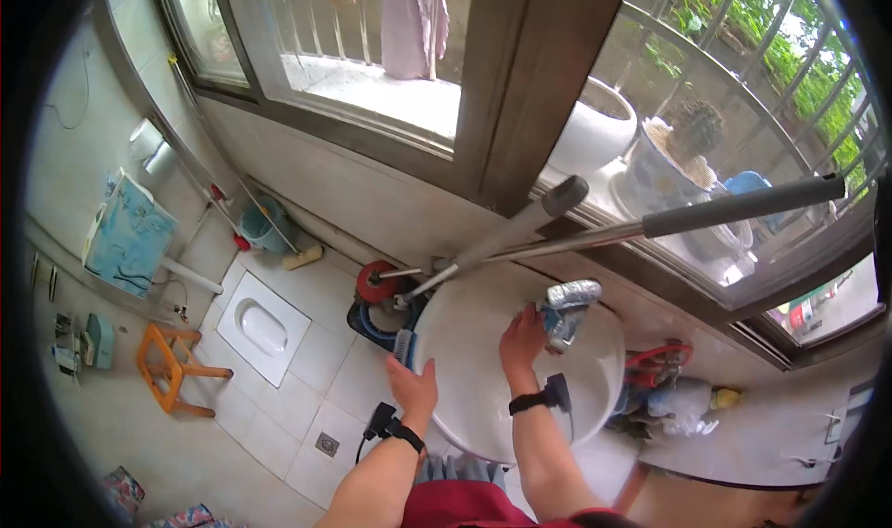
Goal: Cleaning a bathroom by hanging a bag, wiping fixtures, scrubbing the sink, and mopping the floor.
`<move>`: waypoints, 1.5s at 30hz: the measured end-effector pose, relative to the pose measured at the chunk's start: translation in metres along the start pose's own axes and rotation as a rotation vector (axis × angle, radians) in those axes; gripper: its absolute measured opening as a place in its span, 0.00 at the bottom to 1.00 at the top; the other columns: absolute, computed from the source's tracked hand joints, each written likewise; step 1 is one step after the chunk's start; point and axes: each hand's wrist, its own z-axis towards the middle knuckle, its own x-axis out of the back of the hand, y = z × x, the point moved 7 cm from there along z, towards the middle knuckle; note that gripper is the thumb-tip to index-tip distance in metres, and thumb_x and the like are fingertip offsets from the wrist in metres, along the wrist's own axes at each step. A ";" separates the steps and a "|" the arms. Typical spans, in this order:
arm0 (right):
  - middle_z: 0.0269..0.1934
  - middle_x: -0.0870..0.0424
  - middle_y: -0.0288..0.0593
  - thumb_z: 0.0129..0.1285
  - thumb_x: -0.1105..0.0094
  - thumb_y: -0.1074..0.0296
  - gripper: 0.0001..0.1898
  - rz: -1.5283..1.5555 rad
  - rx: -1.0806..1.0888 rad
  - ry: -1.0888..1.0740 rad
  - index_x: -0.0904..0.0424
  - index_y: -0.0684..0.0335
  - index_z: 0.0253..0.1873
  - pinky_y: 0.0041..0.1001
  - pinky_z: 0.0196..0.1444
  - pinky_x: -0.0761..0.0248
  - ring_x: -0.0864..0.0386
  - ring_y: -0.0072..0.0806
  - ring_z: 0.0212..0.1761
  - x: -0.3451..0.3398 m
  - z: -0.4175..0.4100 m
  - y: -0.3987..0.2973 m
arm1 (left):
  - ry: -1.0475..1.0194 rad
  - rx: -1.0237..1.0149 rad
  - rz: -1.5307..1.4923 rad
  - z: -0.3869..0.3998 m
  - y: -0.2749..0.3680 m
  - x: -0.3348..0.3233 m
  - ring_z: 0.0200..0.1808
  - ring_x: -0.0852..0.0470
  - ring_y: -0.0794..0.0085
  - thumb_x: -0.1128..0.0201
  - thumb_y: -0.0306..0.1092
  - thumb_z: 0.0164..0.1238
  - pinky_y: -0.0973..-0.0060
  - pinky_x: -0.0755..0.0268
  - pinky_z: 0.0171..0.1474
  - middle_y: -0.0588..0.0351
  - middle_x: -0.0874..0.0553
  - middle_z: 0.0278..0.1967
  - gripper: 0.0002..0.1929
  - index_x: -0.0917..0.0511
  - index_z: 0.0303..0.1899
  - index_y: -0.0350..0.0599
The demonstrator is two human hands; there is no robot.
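Observation:
Before me is a round white washbasin (481,388). At its left rim, my left hand (414,387) has its fingers around the lower end of a blue brush (403,347) with pale bristles. My right hand (524,340) is over the far part of the basin, fingers curled. Its fingertips are against a shiny silver fixture (574,293), apparently the basin tap, with a bluish part beside them. Whether those fingers grip anything is hidden. Each wrist wears a black strap with a small device.
Two grey-handled poles (739,207) lean across the basin's back to the window frame. A mop bucket (382,315) stands left of the basin. Further left are a squat toilet (263,329), an orange stool (174,371) and a blue bucket (265,225). Plastic bags (679,406) lie right.

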 end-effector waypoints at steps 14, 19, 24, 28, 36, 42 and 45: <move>0.30 0.25 0.57 0.57 0.51 0.71 0.05 0.466 0.115 -0.696 0.29 0.65 0.34 0.45 0.34 0.35 0.27 0.55 0.34 -0.045 -0.112 -0.012 | -0.055 0.045 -0.094 0.009 -0.012 -0.006 0.52 0.30 0.43 0.32 0.39 0.48 0.60 0.38 0.56 0.35 0.29 0.49 0.36 0.41 0.54 0.30; 0.29 0.25 0.58 0.57 0.51 0.71 0.05 0.182 0.070 -0.623 0.28 0.66 0.34 0.40 0.32 0.34 0.27 0.54 0.31 -0.038 -0.142 0.051 | -0.062 0.025 -0.066 0.004 -0.012 -0.012 0.53 0.31 0.45 0.32 0.41 0.49 0.61 0.39 0.56 0.35 0.29 0.49 0.35 0.40 0.53 0.29; 0.29 0.26 0.59 0.60 0.53 0.69 0.07 0.545 -0.046 -0.578 0.28 0.66 0.35 0.42 0.45 0.34 0.27 0.54 0.35 -0.043 -0.051 -0.035 | -0.095 0.136 -0.285 0.015 -0.083 0.012 0.50 0.27 0.48 0.36 0.44 0.54 0.61 0.37 0.53 0.35 0.27 0.46 0.31 0.39 0.52 0.30; 0.50 0.29 0.65 0.66 0.57 0.62 0.15 0.239 0.415 -0.289 0.30 0.69 0.48 0.40 0.64 0.46 0.35 0.57 0.56 -0.074 -0.059 -0.065 | -0.098 0.245 -0.243 -0.014 -0.147 0.072 0.39 0.22 0.56 0.37 0.42 0.57 0.65 0.30 0.43 0.39 0.22 0.36 0.24 0.33 0.47 0.33; 0.61 0.37 0.62 0.68 0.68 0.52 0.26 0.081 0.222 -1.561 0.40 0.62 0.64 0.42 0.66 0.49 0.41 0.56 0.64 0.020 -0.196 0.039 | -0.096 0.589 0.050 -0.150 -0.363 0.225 0.30 0.25 0.68 0.36 0.37 0.54 0.70 0.31 0.35 0.49 0.23 0.28 0.16 0.31 0.35 0.35; 0.59 0.35 0.61 0.66 0.68 0.50 0.26 -0.354 0.351 -1.575 0.39 0.58 0.63 0.46 0.60 0.41 0.36 0.56 0.60 0.035 -0.175 0.058 | -0.131 0.895 0.009 -0.241 -0.437 0.284 0.23 0.29 0.74 0.36 0.36 0.54 0.73 0.34 0.25 0.56 0.27 0.22 0.14 0.33 0.30 0.39; 0.59 0.36 0.63 0.67 0.69 0.50 0.26 0.039 0.290 -1.285 0.41 0.60 0.64 0.48 0.59 0.41 0.31 0.57 0.55 -0.017 -0.184 0.004 | -0.437 0.179 0.598 -0.242 -0.411 0.277 0.33 0.23 0.57 0.45 0.41 0.66 0.66 0.29 0.42 0.44 0.20 0.30 0.14 0.22 0.46 0.45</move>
